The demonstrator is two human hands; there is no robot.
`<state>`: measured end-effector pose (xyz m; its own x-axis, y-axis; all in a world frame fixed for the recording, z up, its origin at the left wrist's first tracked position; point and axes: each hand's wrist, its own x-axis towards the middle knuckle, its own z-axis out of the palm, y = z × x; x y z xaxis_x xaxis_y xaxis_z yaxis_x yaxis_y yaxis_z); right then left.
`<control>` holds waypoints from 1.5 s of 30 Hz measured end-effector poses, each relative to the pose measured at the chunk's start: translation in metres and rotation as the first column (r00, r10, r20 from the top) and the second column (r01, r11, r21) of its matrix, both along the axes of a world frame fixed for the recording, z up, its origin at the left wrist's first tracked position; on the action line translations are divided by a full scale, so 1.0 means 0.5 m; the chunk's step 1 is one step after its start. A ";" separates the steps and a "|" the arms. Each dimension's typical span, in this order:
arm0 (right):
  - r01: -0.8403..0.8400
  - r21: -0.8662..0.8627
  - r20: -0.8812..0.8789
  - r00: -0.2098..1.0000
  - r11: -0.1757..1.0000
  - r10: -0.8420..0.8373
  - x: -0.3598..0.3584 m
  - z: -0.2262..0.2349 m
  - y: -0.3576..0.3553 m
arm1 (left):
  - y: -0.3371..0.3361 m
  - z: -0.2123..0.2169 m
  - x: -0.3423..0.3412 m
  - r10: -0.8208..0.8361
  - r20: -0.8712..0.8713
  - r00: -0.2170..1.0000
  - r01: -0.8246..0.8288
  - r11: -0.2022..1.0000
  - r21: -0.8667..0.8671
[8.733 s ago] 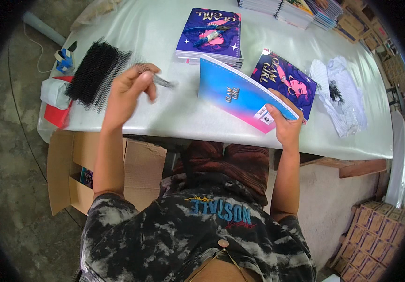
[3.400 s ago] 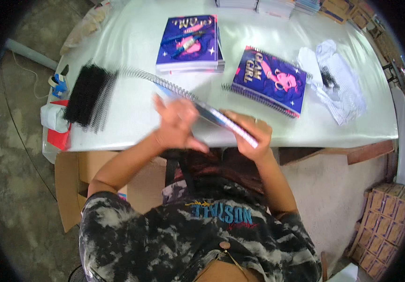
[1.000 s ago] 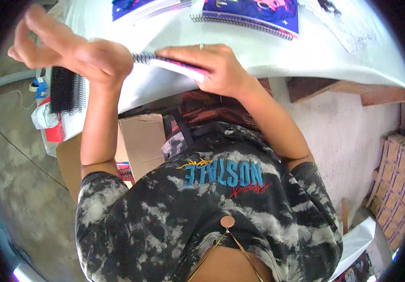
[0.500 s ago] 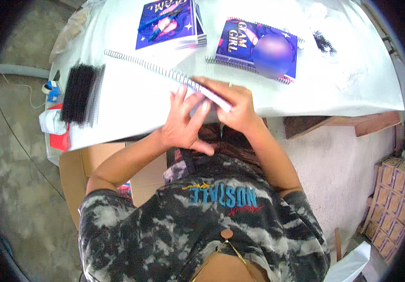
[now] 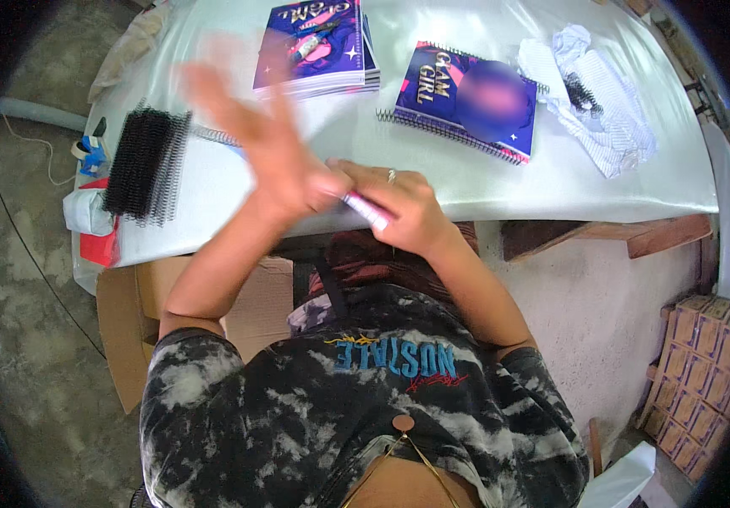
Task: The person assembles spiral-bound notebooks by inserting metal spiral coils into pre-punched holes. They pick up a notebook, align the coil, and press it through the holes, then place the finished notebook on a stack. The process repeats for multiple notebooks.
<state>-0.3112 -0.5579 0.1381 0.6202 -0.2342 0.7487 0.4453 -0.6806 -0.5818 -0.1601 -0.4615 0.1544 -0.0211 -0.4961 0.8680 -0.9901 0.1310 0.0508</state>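
Note:
My right hand [image 5: 403,201] grips a notebook [image 5: 368,212] near the table's front edge. It is held edge-on, so only a narrow pinkish-white strip shows. My left hand [image 5: 276,152], blurred by motion, is raised with its fingers spread, its heel close to the notebook. Behind it, part of a wire spiral coil [image 5: 215,135] sticks out to the left; the rest of the coil is hidden by my hand. To the right lie spiral-bound notebooks [image 5: 432,85] with purple-blue covers.
A stack of unbound purple-covered books [image 5: 356,72] has a dark tool [image 5: 314,42] on top. Black spiral coils [image 5: 145,165] are bunched at the left. Striped cloth or wrapping [image 5: 610,110] lies far right. An open cardboard box [image 5: 119,330] sits below the table.
My left hand has lifted off the notebook and swung up and left, fingers spreading. My right hand has moved slightly down and left with the notebook.

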 end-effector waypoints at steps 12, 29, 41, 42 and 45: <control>0.070 0.043 -0.028 0.997 0.997 -0.069 -0.006 -0.012 -0.014 | 0.015 -0.136 -0.097 -0.244 -0.015 0.970 0.243 0.962 0.126; 0.167 0.594 -0.306 0.951 0.787 0.029 -0.083 0.084 -0.058 | -0.043 0.039 -0.115 -0.057 -0.998 0.004 0.585 0.810 -0.044; 0.226 0.468 -0.472 0.881 0.854 0.026 -0.084 0.059 -0.065 | -0.051 0.001 -0.108 -0.135 -0.987 -0.093 0.615 0.772 -0.163; 0.251 0.550 -0.409 0.913 0.796 -0.005 -0.080 0.053 -0.063 | -0.050 -0.004 -0.103 -0.123 -0.985 -0.118 0.602 0.781 -0.169; 0.264 0.535 -0.487 0.873 0.802 0.037 -0.088 0.062 -0.066 | -0.050 -0.012 -0.095 -0.113 -0.986 -0.126 0.605 0.778 -0.167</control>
<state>-0.3550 -0.5911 0.1691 0.7867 -0.6108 0.0896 -0.0301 -0.1828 -0.9827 -0.2074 -0.4866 0.1482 0.3843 -0.9199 0.0775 0.2443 0.1823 0.9524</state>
